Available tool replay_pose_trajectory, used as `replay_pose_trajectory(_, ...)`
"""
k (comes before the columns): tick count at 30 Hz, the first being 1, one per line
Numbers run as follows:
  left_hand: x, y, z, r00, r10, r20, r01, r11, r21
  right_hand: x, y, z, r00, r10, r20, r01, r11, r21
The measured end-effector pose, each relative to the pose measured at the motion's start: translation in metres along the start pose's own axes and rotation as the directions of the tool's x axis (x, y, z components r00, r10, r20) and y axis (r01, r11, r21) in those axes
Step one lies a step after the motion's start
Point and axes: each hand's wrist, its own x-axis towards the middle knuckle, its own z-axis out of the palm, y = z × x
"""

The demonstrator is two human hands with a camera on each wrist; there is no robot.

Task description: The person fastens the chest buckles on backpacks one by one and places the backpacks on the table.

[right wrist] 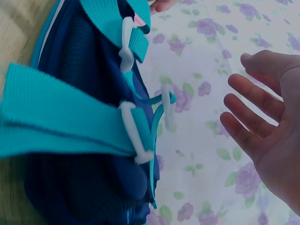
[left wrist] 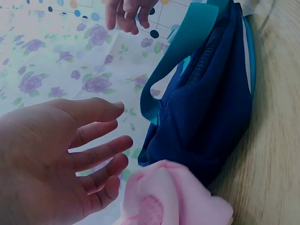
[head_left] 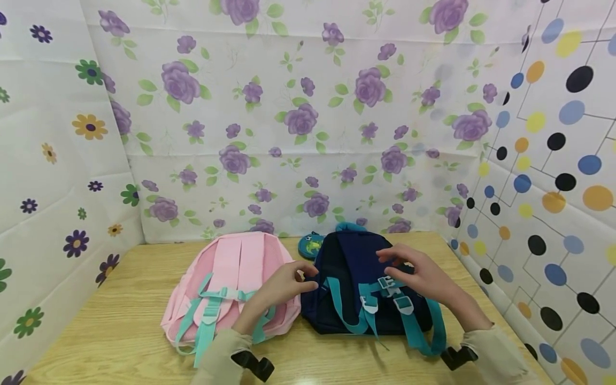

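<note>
A navy backpack (head_left: 351, 256) with teal straps lies on the table, its strap side up. White buckles (right wrist: 136, 133) hold its teal webbing (right wrist: 61, 112). My left hand (head_left: 284, 283) hovers near its left edge, between it and a pink backpack (head_left: 226, 267); in the left wrist view this left hand (left wrist: 70, 150) has relaxed, spread fingers and nothing in them. My right hand (head_left: 421, 270) is above the navy backpack's right side, by the chest-strap buckle (head_left: 389, 285). Seen from the right wrist, that hand (right wrist: 272, 108) is apart from the straps and holds nothing.
Behind the navy backpack sits a small round teal pouch (head_left: 310, 245) with a picture on it. The wooden table (head_left: 110, 321) meets a back wall sheet (head_left: 298, 176) with purple roses. A dotted sheet (head_left: 553, 214) hangs on the right, a flowered one (head_left: 53, 187) on the left.
</note>
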Motion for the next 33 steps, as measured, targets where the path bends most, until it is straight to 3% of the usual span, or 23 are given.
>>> replay_pose_trajectory(8,0.015,0.012,0.012,0.997,0.066,0.045,-0.067,0.998,0.02,-0.01,0.011,-0.007,0.999,0.032,-0.024,-0.033,0.999,-0.037)
replay_pose_trajectory(26,0.039,0.027,0.03,0.996,0.068,0.066,-0.075,0.99,0.119,-0.028,0.029,-0.008,0.992,0.124,0.024,-0.124,0.992,-0.02)
replay_pose_trajectory(33,0.051,0.034,0.035,0.991,0.1,0.084,-0.11,0.985,0.13,-0.033,0.032,-0.008,0.99,0.142,0.023,-0.141,0.99,-0.026)
